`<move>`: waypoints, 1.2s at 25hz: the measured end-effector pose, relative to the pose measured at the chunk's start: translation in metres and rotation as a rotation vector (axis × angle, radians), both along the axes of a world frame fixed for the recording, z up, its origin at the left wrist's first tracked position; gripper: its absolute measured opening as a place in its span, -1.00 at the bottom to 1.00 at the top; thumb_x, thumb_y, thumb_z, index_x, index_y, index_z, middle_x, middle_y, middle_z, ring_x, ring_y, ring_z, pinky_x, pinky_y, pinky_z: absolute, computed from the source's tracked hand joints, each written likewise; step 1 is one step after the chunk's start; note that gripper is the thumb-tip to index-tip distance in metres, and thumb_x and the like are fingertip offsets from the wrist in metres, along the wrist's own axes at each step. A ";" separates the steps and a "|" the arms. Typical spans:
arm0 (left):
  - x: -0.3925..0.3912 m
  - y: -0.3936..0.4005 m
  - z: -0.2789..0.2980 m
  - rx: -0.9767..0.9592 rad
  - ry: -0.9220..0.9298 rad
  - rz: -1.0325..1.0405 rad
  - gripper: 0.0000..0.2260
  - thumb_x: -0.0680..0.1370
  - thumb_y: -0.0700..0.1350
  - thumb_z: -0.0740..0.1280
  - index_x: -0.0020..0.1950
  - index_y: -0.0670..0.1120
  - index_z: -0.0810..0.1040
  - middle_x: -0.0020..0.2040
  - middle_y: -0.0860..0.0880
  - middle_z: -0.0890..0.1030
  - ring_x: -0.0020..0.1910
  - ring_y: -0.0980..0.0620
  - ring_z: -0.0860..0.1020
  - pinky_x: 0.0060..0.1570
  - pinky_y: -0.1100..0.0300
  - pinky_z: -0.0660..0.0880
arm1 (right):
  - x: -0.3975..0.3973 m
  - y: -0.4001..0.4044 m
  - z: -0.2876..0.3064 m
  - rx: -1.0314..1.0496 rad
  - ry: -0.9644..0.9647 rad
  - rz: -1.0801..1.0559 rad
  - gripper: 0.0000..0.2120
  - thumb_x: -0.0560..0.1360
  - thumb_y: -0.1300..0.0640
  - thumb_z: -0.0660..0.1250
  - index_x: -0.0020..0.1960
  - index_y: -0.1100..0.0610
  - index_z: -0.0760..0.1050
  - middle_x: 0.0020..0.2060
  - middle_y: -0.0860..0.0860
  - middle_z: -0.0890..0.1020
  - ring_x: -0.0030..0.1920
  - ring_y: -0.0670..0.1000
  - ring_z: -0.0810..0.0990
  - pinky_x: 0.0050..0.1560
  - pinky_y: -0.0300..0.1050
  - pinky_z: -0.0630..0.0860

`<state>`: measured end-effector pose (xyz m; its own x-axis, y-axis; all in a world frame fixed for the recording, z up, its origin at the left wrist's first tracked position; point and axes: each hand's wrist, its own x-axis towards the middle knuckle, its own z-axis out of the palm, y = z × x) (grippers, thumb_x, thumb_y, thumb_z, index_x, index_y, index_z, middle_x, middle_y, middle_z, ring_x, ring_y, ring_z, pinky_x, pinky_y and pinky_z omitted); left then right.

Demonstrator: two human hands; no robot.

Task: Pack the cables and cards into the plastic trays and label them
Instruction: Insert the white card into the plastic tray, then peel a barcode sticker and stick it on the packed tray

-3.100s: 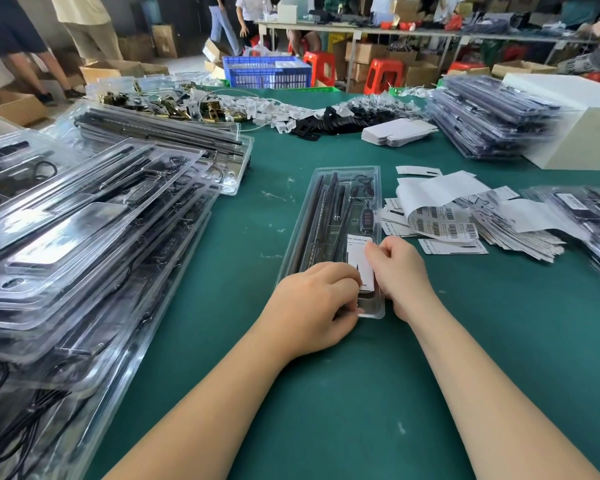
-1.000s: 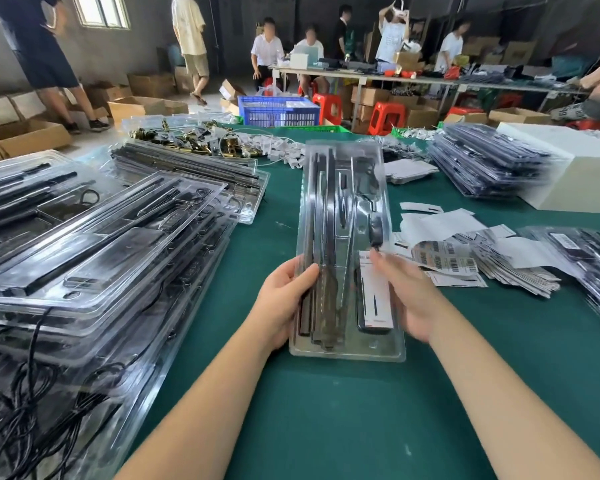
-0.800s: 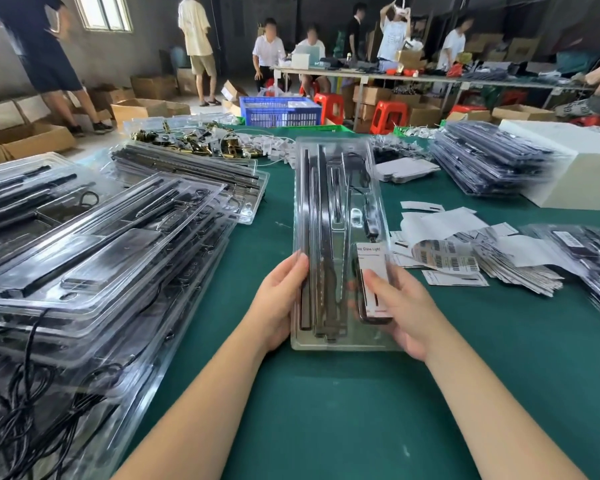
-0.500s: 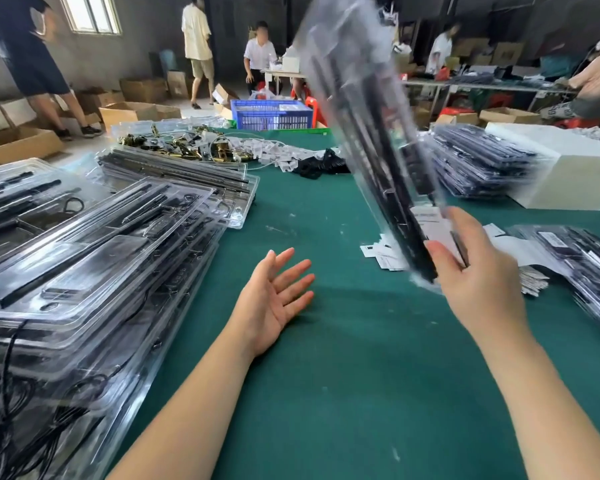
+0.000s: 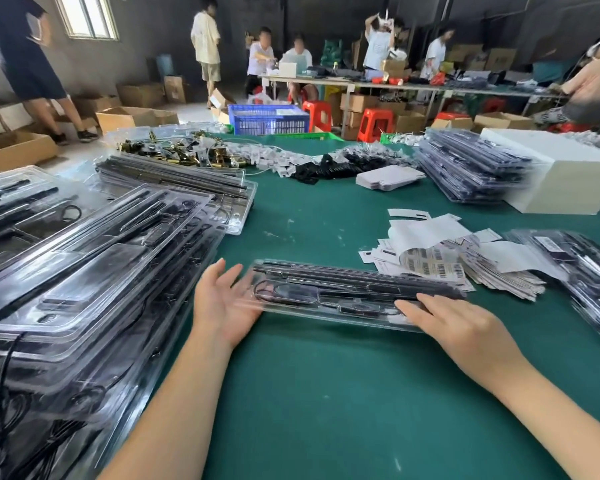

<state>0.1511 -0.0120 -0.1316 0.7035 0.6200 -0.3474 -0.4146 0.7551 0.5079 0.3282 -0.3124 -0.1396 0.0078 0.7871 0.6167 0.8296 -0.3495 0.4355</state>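
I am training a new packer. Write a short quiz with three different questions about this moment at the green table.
1. True or false: the packed tray lies crosswise in front of the person.
2. Which hand rests on top of the tray's end? A left, B right.
3. Fill in: the barcode label sheets lie just beyond the tray's ____ end.

Key: 1 true. 2 B; the left hand is open, palm up, at the other end. 3 right.

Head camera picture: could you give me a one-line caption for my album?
Two hands steady a clear plastic tray of dark cables lying crosswise on a green table.
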 end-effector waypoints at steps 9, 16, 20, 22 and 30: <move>-0.009 -0.015 0.001 1.248 1.064 0.076 -0.78 0.52 0.03 0.26 0.11 0.11 0.62 -0.15 0.12 0.65 -0.14 0.02 0.57 -0.24 0.19 0.42 | 0.017 0.012 0.046 -0.061 0.884 -0.275 -0.46 0.49 -0.43 -0.02 0.32 -0.24 0.43 0.13 -0.19 0.62 0.10 -0.08 0.60 0.00 -0.14 0.50; -0.005 -0.032 0.001 1.717 1.299 0.164 -0.75 0.59 0.05 0.21 -0.03 0.00 0.65 0.15 -0.06 0.61 0.06 -0.17 0.54 -0.08 0.05 0.50 | 0.054 0.098 0.057 0.268 1.684 -0.369 -0.34 0.52 -0.17 0.31 0.54 -0.14 0.13 0.51 0.01 0.25 0.47 0.10 0.25 0.42 0.10 0.19; 0.001 -0.056 0.004 2.111 0.664 -0.215 -0.57 0.46 0.27 0.28 0.26 0.14 0.58 0.38 0.07 0.47 0.33 0.03 0.44 0.34 0.18 0.27 | 0.068 0.111 0.065 0.597 1.936 -0.429 -0.45 0.55 -0.03 0.34 0.48 0.06 0.29 0.45 0.05 0.33 0.26 0.05 0.39 0.37 0.09 0.22; 0.004 -0.063 0.000 2.220 0.616 -0.415 -0.44 0.34 0.38 0.28 0.31 0.24 0.50 0.42 0.16 0.41 0.39 0.11 0.35 0.38 0.16 0.22 | 0.065 0.111 0.069 0.788 1.889 -0.376 -0.63 0.57 0.06 0.31 0.35 0.10 0.42 0.32 0.09 0.48 0.03 0.03 0.51 0.20 -0.01 0.39; 0.024 -0.062 -0.019 2.133 0.734 -0.111 -0.59 0.54 0.15 0.31 0.38 0.13 0.46 0.43 0.14 0.39 0.43 0.15 0.29 0.34 0.34 0.15 | -0.007 0.117 0.051 0.431 1.263 -0.040 -0.54 0.60 0.18 0.20 0.50 0.11 0.29 0.08 -0.03 0.55 -0.04 -0.24 0.48 0.07 -0.51 0.34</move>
